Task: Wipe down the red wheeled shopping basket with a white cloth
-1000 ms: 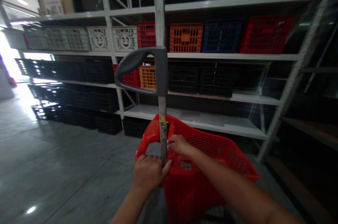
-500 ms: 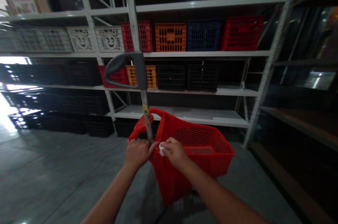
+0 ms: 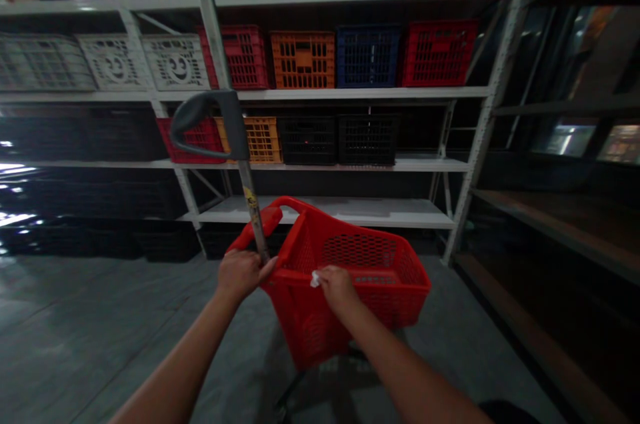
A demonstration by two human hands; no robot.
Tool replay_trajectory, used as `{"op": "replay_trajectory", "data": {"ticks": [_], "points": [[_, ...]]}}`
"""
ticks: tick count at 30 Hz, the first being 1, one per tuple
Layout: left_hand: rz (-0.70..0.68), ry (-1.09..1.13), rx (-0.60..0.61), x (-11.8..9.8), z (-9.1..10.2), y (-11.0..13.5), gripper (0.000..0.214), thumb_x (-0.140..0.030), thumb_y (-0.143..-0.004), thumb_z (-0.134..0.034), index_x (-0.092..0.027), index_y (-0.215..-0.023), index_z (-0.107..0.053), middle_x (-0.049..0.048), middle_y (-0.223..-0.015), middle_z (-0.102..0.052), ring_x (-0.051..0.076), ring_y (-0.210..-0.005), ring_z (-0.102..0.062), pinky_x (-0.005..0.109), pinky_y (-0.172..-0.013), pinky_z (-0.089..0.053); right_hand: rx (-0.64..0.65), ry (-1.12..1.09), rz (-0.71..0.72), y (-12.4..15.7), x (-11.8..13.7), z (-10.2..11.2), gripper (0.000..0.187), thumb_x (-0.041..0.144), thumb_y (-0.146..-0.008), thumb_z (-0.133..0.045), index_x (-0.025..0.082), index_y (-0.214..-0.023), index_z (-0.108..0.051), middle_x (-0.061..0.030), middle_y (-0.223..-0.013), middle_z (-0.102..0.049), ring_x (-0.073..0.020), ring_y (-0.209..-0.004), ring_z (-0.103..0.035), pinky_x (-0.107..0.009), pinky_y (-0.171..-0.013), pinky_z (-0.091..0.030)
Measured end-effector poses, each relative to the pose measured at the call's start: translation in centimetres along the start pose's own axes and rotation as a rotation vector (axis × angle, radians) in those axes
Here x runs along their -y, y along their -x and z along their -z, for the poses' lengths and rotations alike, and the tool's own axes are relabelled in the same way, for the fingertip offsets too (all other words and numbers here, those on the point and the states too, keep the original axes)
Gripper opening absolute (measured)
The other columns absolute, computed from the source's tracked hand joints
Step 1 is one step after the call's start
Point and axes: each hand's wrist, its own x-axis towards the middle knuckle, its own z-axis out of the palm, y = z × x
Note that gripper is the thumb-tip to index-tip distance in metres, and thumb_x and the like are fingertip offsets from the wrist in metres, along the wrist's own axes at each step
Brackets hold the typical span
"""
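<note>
A red plastic shopping basket (image 3: pixel 360 277) on wheels stands on the floor in front of me. Its metal pull rod (image 3: pixel 251 211) rises to a grey handle (image 3: pixel 205 123). My left hand (image 3: pixel 241 273) is closed round the base of the rod. My right hand (image 3: pixel 336 287) rests on the basket's near rim, pinching a small white wad (image 3: pixel 315 279), which may be a cloth or tissue.
White metal shelving (image 3: pixel 350 94) runs across the back with red, orange, blue, black and white crates (image 3: pixel 303 59). Dark crates (image 3: pixel 90 224) are stacked at the left. More shelves (image 3: pixel 555 224) stand at the right. The grey floor (image 3: pixel 75 344) spreads to the left.
The basket and my hands have drifted farther from me and lower in view. My right hand dropped from the rod to the basket rim, and the white wad came into sight.
</note>
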Motion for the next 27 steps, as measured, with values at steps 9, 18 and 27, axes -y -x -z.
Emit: {"op": "replay_trajectory", "data": {"ticks": [9,18,27], "points": [[-0.055,-0.03,0.011,1.4,-1.5,-0.2,0.053,-0.052,-0.079,-0.03,-0.017,-0.052,-0.059,0.0066,-0.057,-0.063,0.019,-0.059,-0.055,0.03,-0.062,-0.032,-0.036,0.071,0.124,-0.1,1.5,-1.7,0.022,0.014,-0.083,-0.044,0.02,-0.092,-0.064,-0.0033,-0.085,-0.064,-0.0139,-0.079,-0.052,-0.022,-0.074,-0.035],[-0.041,-0.036,-0.024,2.1,-2.6,-0.2,0.054,-0.054,-0.077,-0.032,-0.017,-0.048,-0.057,0.0077,-0.053,-0.06,0.02,-0.057,-0.055,0.031,-0.06,-0.032,-0.159,0.151,-0.127,9.1,-8.1,4.3,0.029,0.007,-0.08,-0.043,0.02,-0.092,-0.066,-0.0048,-0.089,-0.064,-0.0155,-0.085,-0.052,-0.024,-0.076,-0.037],[-0.023,-0.047,-0.028,0.9,-1.4,-0.6,0.056,-0.055,-0.078,-0.03,-0.017,-0.048,-0.058,0.0065,-0.051,-0.06,0.02,-0.054,-0.055,0.031,-0.059,-0.031,-0.122,0.083,0.056,-1.9,2.6,-2.6,0.018,0.012,-0.077,-0.05,0.018,-0.069,-0.065,-0.0012,-0.069,-0.06,-0.0117,-0.067,-0.051,-0.02,-0.061,-0.034]]}}
